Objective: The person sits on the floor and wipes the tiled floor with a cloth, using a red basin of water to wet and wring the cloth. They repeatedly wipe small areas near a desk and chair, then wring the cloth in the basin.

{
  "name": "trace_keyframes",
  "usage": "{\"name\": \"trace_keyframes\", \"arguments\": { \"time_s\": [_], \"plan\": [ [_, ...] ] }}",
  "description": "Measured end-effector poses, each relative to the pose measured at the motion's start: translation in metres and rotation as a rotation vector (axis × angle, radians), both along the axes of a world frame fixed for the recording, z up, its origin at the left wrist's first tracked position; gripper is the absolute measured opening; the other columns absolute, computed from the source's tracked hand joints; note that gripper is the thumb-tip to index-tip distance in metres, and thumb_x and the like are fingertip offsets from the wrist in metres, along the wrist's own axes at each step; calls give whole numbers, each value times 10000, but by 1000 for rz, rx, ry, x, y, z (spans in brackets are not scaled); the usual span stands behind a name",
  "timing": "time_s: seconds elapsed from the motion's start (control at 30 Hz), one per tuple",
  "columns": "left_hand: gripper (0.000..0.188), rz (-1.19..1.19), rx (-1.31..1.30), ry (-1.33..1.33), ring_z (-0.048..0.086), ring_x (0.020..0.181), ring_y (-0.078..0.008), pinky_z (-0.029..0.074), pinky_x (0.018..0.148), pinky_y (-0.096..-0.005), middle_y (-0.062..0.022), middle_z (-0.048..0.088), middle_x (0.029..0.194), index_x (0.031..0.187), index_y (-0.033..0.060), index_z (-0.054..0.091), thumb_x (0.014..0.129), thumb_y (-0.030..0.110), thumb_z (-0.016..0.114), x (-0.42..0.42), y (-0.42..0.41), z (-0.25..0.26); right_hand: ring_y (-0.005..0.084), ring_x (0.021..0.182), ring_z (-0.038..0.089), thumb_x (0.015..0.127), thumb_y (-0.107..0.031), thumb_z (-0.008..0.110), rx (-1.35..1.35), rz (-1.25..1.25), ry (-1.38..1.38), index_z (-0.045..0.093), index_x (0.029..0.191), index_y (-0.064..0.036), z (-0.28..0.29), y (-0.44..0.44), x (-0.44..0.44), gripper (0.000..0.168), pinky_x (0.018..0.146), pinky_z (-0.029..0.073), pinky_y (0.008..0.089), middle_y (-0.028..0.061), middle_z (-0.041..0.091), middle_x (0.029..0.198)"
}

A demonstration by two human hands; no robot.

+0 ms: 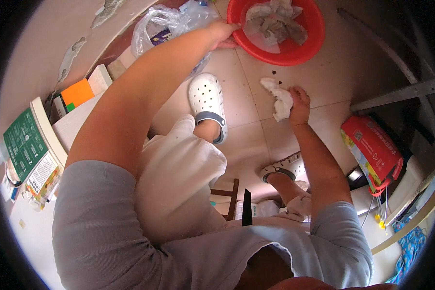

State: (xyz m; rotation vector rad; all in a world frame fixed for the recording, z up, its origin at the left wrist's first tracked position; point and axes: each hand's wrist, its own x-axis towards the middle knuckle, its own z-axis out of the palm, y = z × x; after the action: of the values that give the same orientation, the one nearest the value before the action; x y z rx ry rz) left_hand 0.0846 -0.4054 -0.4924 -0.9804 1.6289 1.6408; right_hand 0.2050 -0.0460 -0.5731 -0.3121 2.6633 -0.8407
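My left hand (223,35) grips the near-left rim of a red plastic basin (275,59), its thumb over the edge and its fingers outside. Crumpled, soiled tissues or cloths (275,23) lie inside the basin. Lower down, my right hand (300,105) holds one side of a crumpled white tissue or cloth (281,99) against the tiled floor (239,108). Two small dark bits (274,72) lie on the tiles between this white wad and the basin. The fingers of my right hand are partly curled, and some of their tips are hidden.
A clear plastic bag (159,21) with packaging stands left of the basin. My white clogs (206,92) are planted on the floor. At right are a metal frame (395,95) and a red printed bag (373,145). Boxes, one orange (78,93), line the left wall.
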Motion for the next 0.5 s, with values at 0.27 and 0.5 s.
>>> {"name": "trace_keyframes", "arguments": {
  "time_s": [0.27, 0.5],
  "plan": [
    [239, 196, 237, -89, 656, 860, -257, 564, 746, -383, -124, 643, 1026, 1154, 58, 531, 948, 166, 477, 7, 21, -37, 401, 1188, 435, 729, -135, 651, -65, 455, 122, 478, 1335, -220, 58, -82, 30, 636, 1021, 338, 493, 178, 404, 1390],
    [245, 299, 264, 4, 642, 848, -269, 552, 690, -392, -128, 620, 1038, 1139, 49, 513, 897, 56, 474, 24, 26, -24, 406, 1215, 411, 753, -230, 661, 40, 474, 47, 524, 1292, -178, 17, -87, 57, 558, 1016, 329, 496, 157, 362, 1426]
  ]
}}
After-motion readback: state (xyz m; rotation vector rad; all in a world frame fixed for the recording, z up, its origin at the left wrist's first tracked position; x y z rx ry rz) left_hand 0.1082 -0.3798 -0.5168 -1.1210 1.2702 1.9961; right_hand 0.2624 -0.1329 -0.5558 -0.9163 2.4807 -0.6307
